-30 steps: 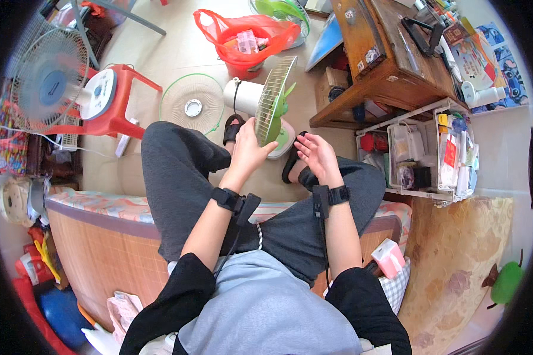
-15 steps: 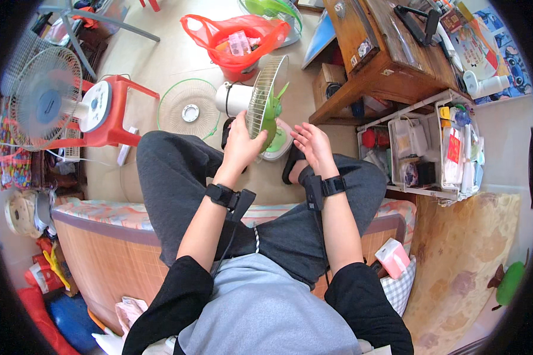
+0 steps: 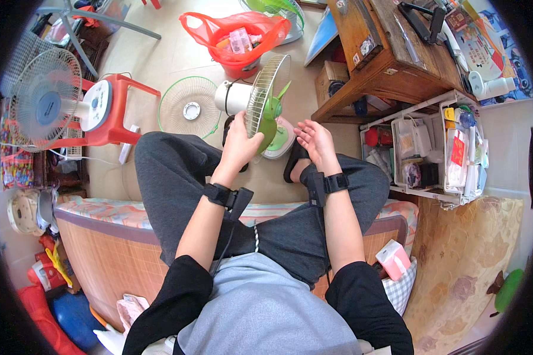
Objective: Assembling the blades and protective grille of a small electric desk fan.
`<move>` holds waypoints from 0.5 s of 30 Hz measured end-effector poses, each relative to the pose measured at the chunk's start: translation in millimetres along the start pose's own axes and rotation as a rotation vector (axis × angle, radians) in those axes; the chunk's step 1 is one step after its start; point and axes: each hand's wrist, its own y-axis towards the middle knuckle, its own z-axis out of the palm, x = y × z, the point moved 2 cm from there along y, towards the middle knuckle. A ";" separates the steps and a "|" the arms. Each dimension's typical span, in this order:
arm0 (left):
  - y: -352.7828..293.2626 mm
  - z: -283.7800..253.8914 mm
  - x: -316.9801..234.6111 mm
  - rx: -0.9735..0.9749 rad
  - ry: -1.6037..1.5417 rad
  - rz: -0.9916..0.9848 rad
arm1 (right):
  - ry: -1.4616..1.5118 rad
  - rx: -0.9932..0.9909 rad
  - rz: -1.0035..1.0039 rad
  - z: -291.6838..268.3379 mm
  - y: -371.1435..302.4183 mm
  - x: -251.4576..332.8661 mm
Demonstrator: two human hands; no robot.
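Observation:
My left hand (image 3: pixel 240 141) grips the rim of a small desk fan (image 3: pixel 259 100) with a white motor, a wire rear grille and green blades, holding it above my knees. My right hand (image 3: pixel 315 138) is open just to the right of the fan, palm up, fingers apart, holding nothing. A detached green front grille (image 3: pixel 188 106) lies flat on the floor to the left of the fan. The fan's green and white base (image 3: pixel 281 141) sits on the floor below the blades.
A white fan (image 3: pixel 41 100) rests on a red plastic stool (image 3: pixel 115 115) at left. A red bag (image 3: pixel 237 35) with items stands ahead. At right are a wooden table (image 3: pixel 391 65) and a white shelf rack (image 3: pixel 438 148). A pink bottle (image 3: pixel 392 259) lies beside my right thigh.
The fan has tilted and shifted slightly right in my left hand. My right hand came off the fan and opened beside it.

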 end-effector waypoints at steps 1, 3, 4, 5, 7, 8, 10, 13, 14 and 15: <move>0.3 -0.9 0.3 0.003 0.002 0.000 | -0.006 0.005 0.002 -0.8 1.4 -1.5; 1.9 -3.4 -0.3 0.033 -0.065 -0.029 | -0.012 0.007 0.004 -1.8 2.6 -2.3; 2.4 -4.5 -1.4 0.063 -0.131 -0.057 | -0.017 0.001 0.008 -2.0 2.8 -2.5; 2.4 -6.8 -4.4 0.066 -0.132 -0.057 | -0.022 -0.006 0.012 -2.2 3.1 -2.7; 1.8 -12.8 -8.2 0.093 -0.206 -0.122 | -0.022 -0.011 0.011 0.9 2.4 -3.2; 3.7 -11.5 -2.0 0.095 -0.204 -0.122 | -0.024 -0.015 0.010 2.1 2.3 -3.5; 9.2 -10.8 8.3 0.030 -0.186 -0.050 | -0.053 -0.018 0.006 0.2 5.2 -5.6; 11.9 -22.2 10.9 -0.003 -0.170 -0.007 | -0.069 -0.022 0.007 3.0 5.9 -5.1; 13.5 -26.5 13.0 0.020 -0.193 -0.044 | -0.060 -0.024 0.009 4.5 5.3 -3.8; 15.7 -30.3 19.5 0.021 -0.285 -0.068 | -0.055 -0.019 0.011 8.3 4.3 -3.0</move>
